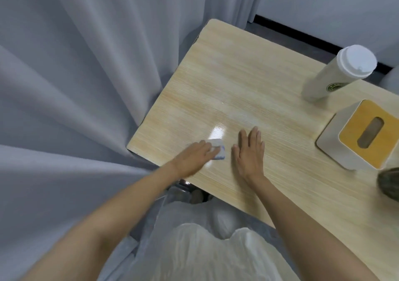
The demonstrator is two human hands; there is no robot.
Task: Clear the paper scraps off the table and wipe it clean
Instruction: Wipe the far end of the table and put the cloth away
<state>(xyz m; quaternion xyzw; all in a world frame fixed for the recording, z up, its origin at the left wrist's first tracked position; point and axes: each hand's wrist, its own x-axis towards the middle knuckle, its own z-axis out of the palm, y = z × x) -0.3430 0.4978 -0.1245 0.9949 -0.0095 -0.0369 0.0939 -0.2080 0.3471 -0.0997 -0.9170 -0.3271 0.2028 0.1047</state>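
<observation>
A light wooden table (248, 82) fills the middle of the view. My left hand (192, 158) lies flat near the table's front left part, pressing a small white cloth with blue marks (217, 149) under its straight fingers. Beside it, my right hand (250, 153) rests palm down on the wood with fingers straight and nothing under it. A glossy, wet-looking patch shines just beyond the cloth. No paper scraps show on the tabletop.
A tall white lidded cup (339, 73) stands at the back right. In front of it sits a white tissue box with a wooden top (360, 133). A dark rounded object (389, 185) shows at the right edge. Grey curtains (75, 86) hang along the table's left side.
</observation>
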